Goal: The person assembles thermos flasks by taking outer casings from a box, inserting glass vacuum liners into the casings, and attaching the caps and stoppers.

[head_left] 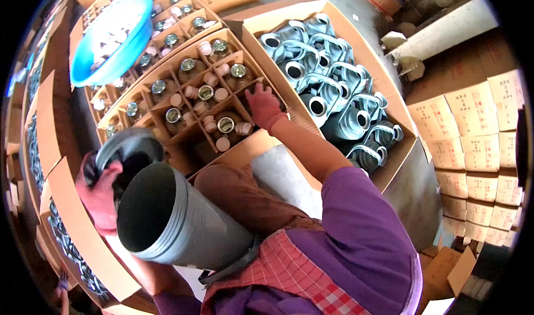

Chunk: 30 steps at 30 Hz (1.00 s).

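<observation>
My left hand (99, 190), in a reddish-pink glove, is closed on a grey ring-shaped part (129, 148), blurred and with something dark inside. Right beside it lies a stack of grey plastic cups (183, 215), nested and tilted on my lap, the dark opening facing left. My right hand (265, 104), gloved the same way, reaches into a cell at the right side of a divided carton (183, 92); its fingertips point down and what they touch is hidden. Glass jars (226, 124) and small pale pink lids (221, 94) fill the cells around it.
A blue basin (146, 31) of white pieces rests on another divided carton at the upper left. An open box (397, 173) of grey-blue handled plastic parts (328, 75) stands to the right. Stacked cartons (470, 114) line the far right. Another person's hand (62, 279) shows at lower left.
</observation>
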Motion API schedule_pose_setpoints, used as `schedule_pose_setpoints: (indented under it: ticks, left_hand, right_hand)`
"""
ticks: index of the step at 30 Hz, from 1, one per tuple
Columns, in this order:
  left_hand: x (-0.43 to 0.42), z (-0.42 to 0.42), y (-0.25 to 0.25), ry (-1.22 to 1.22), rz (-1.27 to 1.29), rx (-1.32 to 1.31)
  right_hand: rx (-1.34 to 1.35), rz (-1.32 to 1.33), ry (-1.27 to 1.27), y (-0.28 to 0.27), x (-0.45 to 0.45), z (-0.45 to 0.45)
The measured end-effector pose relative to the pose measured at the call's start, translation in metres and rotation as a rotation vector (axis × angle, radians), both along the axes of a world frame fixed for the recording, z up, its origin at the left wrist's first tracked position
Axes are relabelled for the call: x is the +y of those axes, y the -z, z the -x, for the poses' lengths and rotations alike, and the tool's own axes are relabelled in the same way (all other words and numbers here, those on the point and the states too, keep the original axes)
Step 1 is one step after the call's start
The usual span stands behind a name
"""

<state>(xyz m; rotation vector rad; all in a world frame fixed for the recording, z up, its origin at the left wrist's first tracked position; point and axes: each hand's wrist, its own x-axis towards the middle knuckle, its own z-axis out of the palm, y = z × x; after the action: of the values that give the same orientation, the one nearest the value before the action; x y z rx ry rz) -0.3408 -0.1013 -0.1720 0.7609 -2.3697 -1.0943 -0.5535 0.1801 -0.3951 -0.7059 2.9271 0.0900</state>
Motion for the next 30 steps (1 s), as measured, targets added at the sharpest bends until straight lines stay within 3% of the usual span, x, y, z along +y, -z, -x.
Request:
schedule_pose_setpoints:
  ticks: [2, 3, 6, 7, 8, 12, 14, 16, 18, 22, 23, 25, 28, 29, 30]
  left_hand:
    - [-0.039, 0.003, 0.039, -0.039, -0.35, 0.279]
    - [-0.056, 0.004, 0.064, -0.064, -0.35, 0.351]
    - [-0.055, 0.018, 0.098, -0.302, -1.075, 0.614]
    - [-0.046, 0.018, 0.104, -0.315, -1.21, 0.673]
    - [-0.034, 0.016, 0.105, -0.274, -1.266, 0.703]
    - [0.014, 0.03, 0.097, 0.043, -1.333, 0.73]
    - [0.033, 0.034, 0.088, 0.182, -1.329, 0.733]
    - [0.05, 0.038, 0.077, 0.303, -1.314, 0.737]
    - [0.058, 0.04, 0.069, 0.393, -1.308, 0.753]
    - [0.046, 0.037, 0.053, 0.514, -1.329, 0.862]
    - [0.038, 0.035, 0.047, 0.539, -1.34, 0.899]
    - [0.028, 0.028, 0.036, 0.6, -1.365, 0.944]
    - [0.019, 0.02, 0.029, 0.659, -1.356, 0.991]
    - [0.014, 0.014, 0.031, 0.614, -1.333, 1.015]
    - [0.009, 0.011, 0.034, 0.563, -1.31, 1.029]
  right_hand:
    - [0.115, 0.1, -0.047, 0.009, 0.011, -0.004]
    - [0.048, 0.129, -0.025, 0.007, 0.012, -0.001]
    - [-0.041, 0.191, -0.085, 0.011, 0.024, 0.01]
    - [-0.028, 0.138, -0.071, -0.011, 0.019, 0.008]
    - [-0.019, 0.08, -0.051, -0.048, 0.016, 0.002]
    - [0.117, 0.412, -0.06, -0.2, -0.002, -0.017]
    - [0.237, 0.704, -0.318, -0.251, -0.012, -0.026]
    - [0.266, 0.695, -0.51, -0.306, -0.03, -0.051]
    - [0.362, 0.793, -0.821, -0.324, -0.045, -0.069]
    - [0.566, 0.619, -1.346, -0.325, -0.072, -0.108]
    - [0.517, 0.548, -1.401, -0.325, -0.074, -0.118]
    - [0.117, 0.793, -1.55, -0.331, -0.082, -0.111]
    - [-0.38, 1.333, -1.023, -0.331, -0.082, -0.082]
    - [-0.557, 1.608, -0.907, -0.328, -0.094, -0.069]
    - [-0.708, 1.715, -0.738, -0.323, -0.101, -0.058]
